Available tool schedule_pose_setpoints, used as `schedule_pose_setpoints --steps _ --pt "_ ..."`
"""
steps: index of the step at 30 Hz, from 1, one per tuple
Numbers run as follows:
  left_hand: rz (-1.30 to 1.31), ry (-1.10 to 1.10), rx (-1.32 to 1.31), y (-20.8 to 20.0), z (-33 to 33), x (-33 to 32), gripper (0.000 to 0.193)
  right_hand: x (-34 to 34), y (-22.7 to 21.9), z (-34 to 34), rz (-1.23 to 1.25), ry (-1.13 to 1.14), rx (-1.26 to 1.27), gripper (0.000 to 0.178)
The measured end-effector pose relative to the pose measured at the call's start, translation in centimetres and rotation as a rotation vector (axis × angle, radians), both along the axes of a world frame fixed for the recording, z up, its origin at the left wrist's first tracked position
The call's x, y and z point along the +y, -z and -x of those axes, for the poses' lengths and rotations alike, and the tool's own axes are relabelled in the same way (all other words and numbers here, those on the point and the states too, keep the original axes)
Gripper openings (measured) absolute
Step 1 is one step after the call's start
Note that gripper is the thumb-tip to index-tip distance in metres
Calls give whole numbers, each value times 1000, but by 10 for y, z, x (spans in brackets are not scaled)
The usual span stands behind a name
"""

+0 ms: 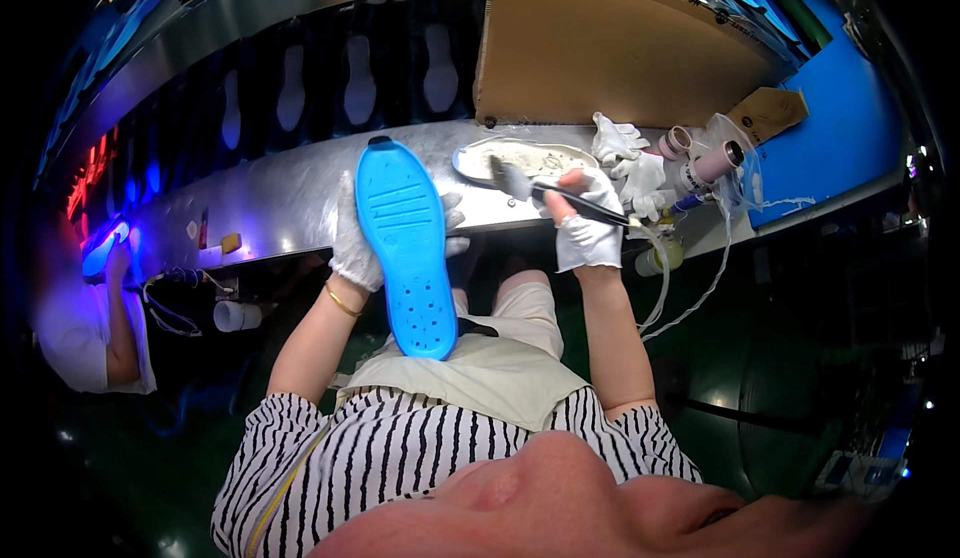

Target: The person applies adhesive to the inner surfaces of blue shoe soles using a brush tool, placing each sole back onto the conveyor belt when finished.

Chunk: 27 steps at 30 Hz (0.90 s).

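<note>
My left hand (352, 240), in a white glove, is closed round a bright blue shoe sole (405, 218). The sole stands nearly upright in view, its ridged, dotted face showing and a dark patch at its top end. In a white glove with bare fingertips, my right hand (594, 226) grips a black-handled brush (578, 202). A thin clear tube runs from the handle's end. The bristles point left, over or just in front of a whitish sole-shaped piece (500, 150) on the metal bench; whether they touch it I cannot tell. A gap separates brush and blue sole.
Spare white gloves (640, 173), a pink bottle (718, 162) and tubing (715, 268) crowd the bench's right end. A cardboard sheet (610, 48) stands behind. Dark sole-shaped pieces (360, 83) line the back left. Far left, another person's hand (118, 258) is near a glowing sole.
</note>
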<state>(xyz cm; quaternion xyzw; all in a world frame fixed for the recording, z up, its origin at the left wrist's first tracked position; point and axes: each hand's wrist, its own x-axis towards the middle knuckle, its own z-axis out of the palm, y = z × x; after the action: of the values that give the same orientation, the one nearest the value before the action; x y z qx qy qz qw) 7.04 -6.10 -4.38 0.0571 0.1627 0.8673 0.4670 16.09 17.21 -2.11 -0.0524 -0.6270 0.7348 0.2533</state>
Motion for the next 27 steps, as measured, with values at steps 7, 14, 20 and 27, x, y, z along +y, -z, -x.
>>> schedule_pose_setpoints --steps 7,14,20,27 --pt "-187 -191 -64 5 0 34 89 -37 -22 29 -125 -109 103 22" --pt "156 -341 82 6 -19 54 82 -40 -9 42 -227 -2 112 21" --pt "170 -340 116 28 -11 65 79 -59 1 35 -238 -37 166 20" --pt "298 -383 124 13 -7 56 77 -53 11 35 -354 11 177 23"
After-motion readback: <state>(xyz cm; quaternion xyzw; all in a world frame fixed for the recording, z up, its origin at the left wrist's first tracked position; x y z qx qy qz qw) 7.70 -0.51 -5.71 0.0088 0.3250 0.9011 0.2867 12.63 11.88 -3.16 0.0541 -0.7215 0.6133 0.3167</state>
